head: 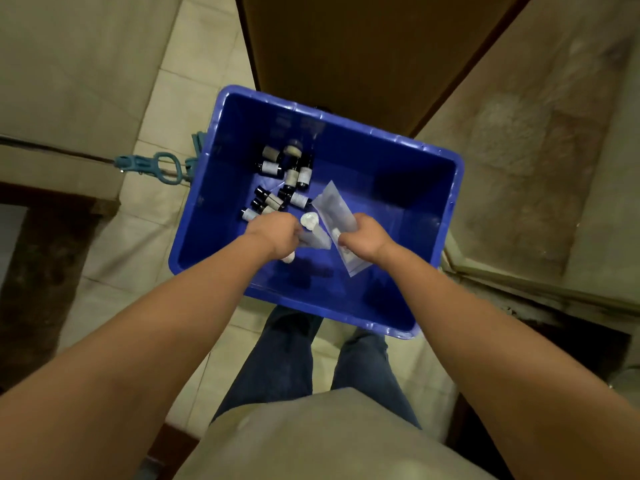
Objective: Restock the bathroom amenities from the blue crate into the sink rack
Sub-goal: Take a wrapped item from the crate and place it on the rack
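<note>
Glossy plastic crate (346, 133), perhaps translucent packets (334, 206)

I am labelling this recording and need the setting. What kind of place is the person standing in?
Probably a hotel or guesthouse doorway or corridor. A blue crate of small amenity bottles and sealed sachets sits on a tiled floor beside a brown door. No sink shows.

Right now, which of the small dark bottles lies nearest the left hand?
The white-labelled bottle at the near-left end of the cluster, right beside the left hand; the other bottles lie farther back in the blue crate.
</note>
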